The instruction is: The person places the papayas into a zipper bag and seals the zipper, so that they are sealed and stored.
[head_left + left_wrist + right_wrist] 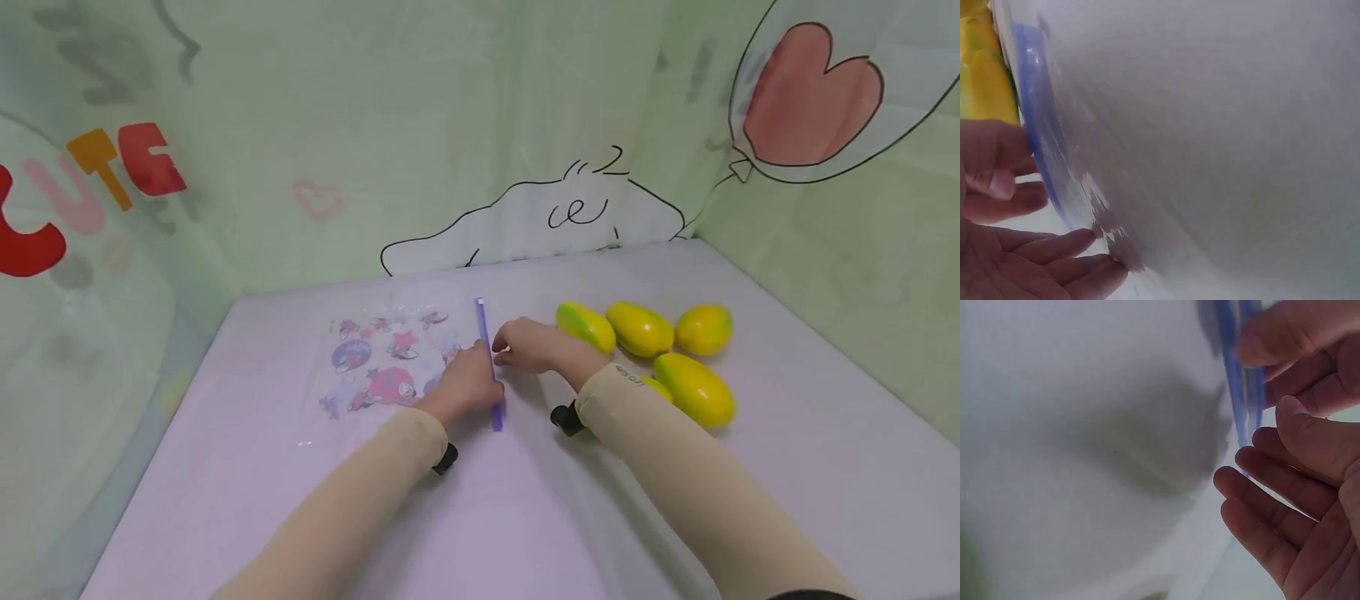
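Note:
A clear plastic zip bag [390, 367] with pink and purple cartoon prints lies flat on the table. Its purple-blue zip strip [482, 321] runs along the right side. My left hand [468, 379] pinches the bag at this strip, thumb on the strip and fingers against the plastic. Just right of the strip is my right hand [528, 343], its thumb and loosely bent fingers apart. In the right wrist view the right hand [1300, 494] has its fingertips close to the strip's end [1244, 434]; whether they touch it I cannot tell.
Several yellow mangoes [697, 390] with green patches sit on the table to the right, one partly behind the right forearm. The pale table [480, 517] is bordered at the back and sides by a printed fabric curtain [450, 125].

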`<state>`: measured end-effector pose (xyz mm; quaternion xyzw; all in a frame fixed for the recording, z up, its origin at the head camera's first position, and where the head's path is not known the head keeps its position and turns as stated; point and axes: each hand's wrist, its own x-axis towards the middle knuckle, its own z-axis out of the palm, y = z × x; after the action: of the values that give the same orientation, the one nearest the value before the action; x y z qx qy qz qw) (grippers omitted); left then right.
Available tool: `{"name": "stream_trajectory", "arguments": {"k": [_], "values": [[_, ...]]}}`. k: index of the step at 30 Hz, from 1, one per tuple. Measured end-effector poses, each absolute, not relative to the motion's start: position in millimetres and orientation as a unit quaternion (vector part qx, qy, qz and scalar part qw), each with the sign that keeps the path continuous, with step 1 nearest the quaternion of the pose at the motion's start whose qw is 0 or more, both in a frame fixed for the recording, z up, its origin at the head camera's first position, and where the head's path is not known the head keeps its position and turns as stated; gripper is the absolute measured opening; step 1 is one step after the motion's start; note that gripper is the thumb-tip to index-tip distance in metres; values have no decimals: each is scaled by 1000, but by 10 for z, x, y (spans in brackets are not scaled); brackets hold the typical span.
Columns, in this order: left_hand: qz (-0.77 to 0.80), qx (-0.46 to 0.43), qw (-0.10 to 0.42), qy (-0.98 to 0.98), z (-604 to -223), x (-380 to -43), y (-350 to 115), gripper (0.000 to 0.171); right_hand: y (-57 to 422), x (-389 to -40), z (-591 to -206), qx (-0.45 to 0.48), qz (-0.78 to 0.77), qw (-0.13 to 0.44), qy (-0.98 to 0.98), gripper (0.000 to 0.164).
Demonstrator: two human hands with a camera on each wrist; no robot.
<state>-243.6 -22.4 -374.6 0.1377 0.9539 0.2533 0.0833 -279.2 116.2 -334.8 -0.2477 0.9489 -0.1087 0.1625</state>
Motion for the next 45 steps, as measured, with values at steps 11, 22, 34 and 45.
{"name": "stream_trajectory", "arguments": {"k": [11, 22, 34, 45], "values": [[267, 142, 81, 950, -3732, -2413, -271, 61, 1027, -2779, -3517, -238, -82, 168, 953, 34], [273, 121, 26, 954, -3722, -2276, -329, 86, 947, -2779, -3563, -246, -41, 168, 954, 42], [190, 135, -66, 970, -3682, -1877, -497, 53, 914, -2766, -3531, -206, -33, 187, 960, 38], [138, 39, -13, 990, -3725, -1832, -423, 42, 894, -2762, -3526, -209, -20, 196, 958, 41]]}}
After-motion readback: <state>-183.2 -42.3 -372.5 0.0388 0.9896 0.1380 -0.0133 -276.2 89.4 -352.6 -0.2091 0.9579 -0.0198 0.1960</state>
